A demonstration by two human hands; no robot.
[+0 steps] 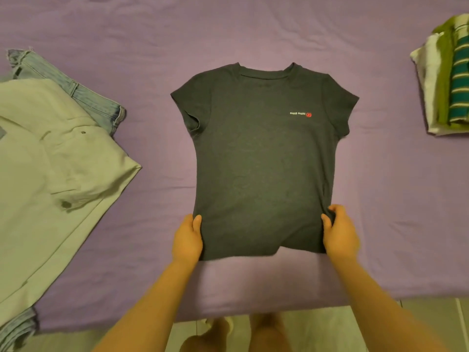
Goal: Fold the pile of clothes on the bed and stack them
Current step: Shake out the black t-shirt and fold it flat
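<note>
Near the bed's (380, 199) front edge, the left grip (187, 238) and right grip (340, 232) each pinch a hem corner of the spread dark T-shirt (261, 161).

A purple sheet (253, 34) covers the bed, lightly creased toward the far side. Past the near edge of the bed lies a pale tiled floor (431, 323), with a bare foot (218, 334) and leg (266, 334) standing on it.

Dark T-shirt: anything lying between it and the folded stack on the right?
Nothing visible. Only bare purple sheet lies between the dark T-shirt and the folded stack. Left hand and right hand grip its hem corners.
</note>
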